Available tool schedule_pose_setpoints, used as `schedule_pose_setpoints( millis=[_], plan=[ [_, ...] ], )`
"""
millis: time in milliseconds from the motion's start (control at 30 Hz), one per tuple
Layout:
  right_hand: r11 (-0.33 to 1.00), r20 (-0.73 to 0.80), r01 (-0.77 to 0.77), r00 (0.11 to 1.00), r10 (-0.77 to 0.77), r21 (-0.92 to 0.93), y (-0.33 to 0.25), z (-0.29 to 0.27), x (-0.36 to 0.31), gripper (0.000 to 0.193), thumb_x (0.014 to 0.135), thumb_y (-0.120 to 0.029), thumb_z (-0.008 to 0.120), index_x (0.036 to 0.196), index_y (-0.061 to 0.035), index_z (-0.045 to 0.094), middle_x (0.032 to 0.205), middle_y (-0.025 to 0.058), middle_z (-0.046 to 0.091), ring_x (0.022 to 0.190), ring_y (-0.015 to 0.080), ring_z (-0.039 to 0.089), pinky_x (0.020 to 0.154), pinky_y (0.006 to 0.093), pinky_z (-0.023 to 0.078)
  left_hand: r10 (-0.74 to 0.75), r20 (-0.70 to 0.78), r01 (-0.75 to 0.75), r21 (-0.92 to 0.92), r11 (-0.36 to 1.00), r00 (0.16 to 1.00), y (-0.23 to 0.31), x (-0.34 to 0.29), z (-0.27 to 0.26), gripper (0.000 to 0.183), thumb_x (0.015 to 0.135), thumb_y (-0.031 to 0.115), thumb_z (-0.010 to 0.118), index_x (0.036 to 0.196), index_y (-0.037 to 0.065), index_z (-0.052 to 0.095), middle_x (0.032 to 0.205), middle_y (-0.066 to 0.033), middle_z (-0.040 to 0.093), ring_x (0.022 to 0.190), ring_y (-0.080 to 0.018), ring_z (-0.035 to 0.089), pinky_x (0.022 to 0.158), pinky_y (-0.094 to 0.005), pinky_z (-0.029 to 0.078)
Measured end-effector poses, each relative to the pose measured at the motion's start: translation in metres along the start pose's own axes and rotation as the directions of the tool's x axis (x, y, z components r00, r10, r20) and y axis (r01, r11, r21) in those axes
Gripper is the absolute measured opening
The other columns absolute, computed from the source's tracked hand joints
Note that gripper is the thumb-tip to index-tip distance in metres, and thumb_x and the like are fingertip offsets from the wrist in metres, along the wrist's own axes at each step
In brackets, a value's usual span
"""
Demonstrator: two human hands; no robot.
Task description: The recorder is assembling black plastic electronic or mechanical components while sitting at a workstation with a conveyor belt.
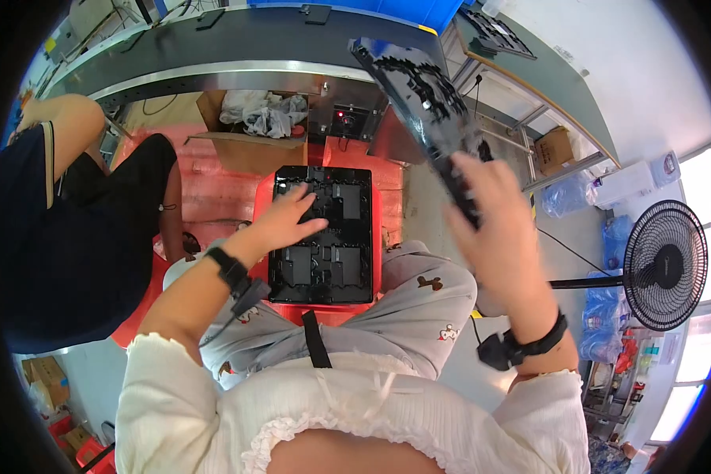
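On a red stool (378, 237) between my knees lies a black plastic tray (321, 235) with moulded compartments. Flat dark grey rectangular pieces show in it, such as the one (347, 201) in its far right compartment. My left hand (288, 217) is over the tray's far left part, fingers spread and gripping nothing visible; whether the fingertips touch a piece I cannot tell. To the right, my right hand (490, 209), slightly blurred, grips the near end of a second glossy black tray (423, 103), raised and tilted in the air. My fingers hide its near corner.
Across the far side runs a dark conveyor belt (253, 35) carrying several flat dark pieces. Below it stands an open cardboard box (249, 150) of plastic bags. A person (79, 229) sits close on my left. A fan (666, 265) and a side table (561, 95) are right.
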State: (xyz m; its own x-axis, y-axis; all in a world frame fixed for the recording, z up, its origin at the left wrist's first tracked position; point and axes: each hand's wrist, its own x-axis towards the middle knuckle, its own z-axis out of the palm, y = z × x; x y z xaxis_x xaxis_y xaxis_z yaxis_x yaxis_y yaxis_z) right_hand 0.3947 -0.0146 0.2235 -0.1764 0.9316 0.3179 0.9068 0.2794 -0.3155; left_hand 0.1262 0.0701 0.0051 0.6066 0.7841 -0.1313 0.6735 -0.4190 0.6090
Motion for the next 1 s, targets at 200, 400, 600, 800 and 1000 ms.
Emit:
schedule_pose_setpoints(
  millis=[200, 400, 600, 800, 1000],
  plan=[
    [0.886, 0.535, -0.020, 0.804, -0.261, 0.463, -0.059, 0.093, -0.056, 0.071, 0.081, -0.014, 0.073, 0.139, 0.0039, 0.036, 0.118, 0.0268, 0.047, 0.111, 0.0410, 0.053, 0.094, 0.0425, 0.047, -0.194, -0.029, -0.020, -0.999, 0.050, 0.980, 0.061, -0.079, 0.010, 0.049, 0.095, 0.026, 0.067, 0.135, 0.002, 0.050, 0.131, -0.0109, 0.056, 0.116, -0.0157, 0.056, 0.096, -0.0309, 0.047],
    [0.844, 0.725, 0.087, 0.471, -0.503, 0.529, -0.052, 0.146, -0.030, 0.072, 0.085, -0.025, 0.070, 0.143, 0.0033, 0.039, 0.121, 0.0245, 0.051, 0.113, 0.0406, 0.055, 0.099, 0.0422, 0.046, -0.468, -0.500, 0.172, -0.528, 0.832, 0.728, -0.049, -0.056, 0.057, 0.027, 0.089, 0.012, 0.068, 0.111, -0.002, 0.064, 0.091, -0.0127, 0.066, 0.077, -0.0244, 0.063, 0.072, -0.0375, 0.051],
    [0.737, 0.205, 0.107, 0.925, -0.319, 0.668, 0.034, 0.069, 0.097, 0.032, 0.090, -0.023, 0.068, 0.116, -0.0035, 0.066, 0.097, 0.0058, 0.070, 0.088, 0.0162, 0.066, 0.079, 0.0315, 0.053, -0.249, -0.565, 0.189, -0.162, 0.968, 0.786, -0.091, -0.037, 0.084, 0.033, 0.086, 0.010, 0.067, 0.115, -0.003, 0.061, 0.112, -0.0221, 0.060, 0.099, -0.0396, 0.059, 0.088, -0.0445, 0.048],
    [0.895, -0.134, -0.269, 0.933, 0.334, 0.355, 0.136, 0.062, 0.288, 0.043, 0.088, -0.038, 0.066, 0.111, -0.0010, 0.070, 0.112, 0.0192, 0.069, 0.104, 0.0321, 0.066, 0.090, 0.0390, 0.051, -0.287, -0.526, 0.210, -0.202, 0.957, 0.800, -0.072, -0.031, 0.076, 0.051, 0.085, 0.012, 0.069, 0.130, -0.007, 0.052, 0.123, -0.0259, 0.053, 0.114, -0.0432, 0.052, 0.099, -0.0445, 0.043],
    [0.869, 0.188, -0.495, 0.854, 0.484, 0.010, 0.200, 0.109, 0.352, 0.070, 0.081, -0.060, 0.068, 0.120, -0.0011, 0.067, 0.126, 0.0244, 0.063, 0.114, 0.0391, 0.062, 0.095, 0.0454, 0.048, -0.273, -0.377, 0.158, -0.309, 0.938, 0.885, -0.070, -0.049, 0.062, 0.057, 0.083, 0.005, 0.070, 0.134, -0.006, 0.048, 0.126, -0.0233, 0.051, 0.118, -0.0410, 0.052, 0.102, -0.0409, 0.043]
  ],
)
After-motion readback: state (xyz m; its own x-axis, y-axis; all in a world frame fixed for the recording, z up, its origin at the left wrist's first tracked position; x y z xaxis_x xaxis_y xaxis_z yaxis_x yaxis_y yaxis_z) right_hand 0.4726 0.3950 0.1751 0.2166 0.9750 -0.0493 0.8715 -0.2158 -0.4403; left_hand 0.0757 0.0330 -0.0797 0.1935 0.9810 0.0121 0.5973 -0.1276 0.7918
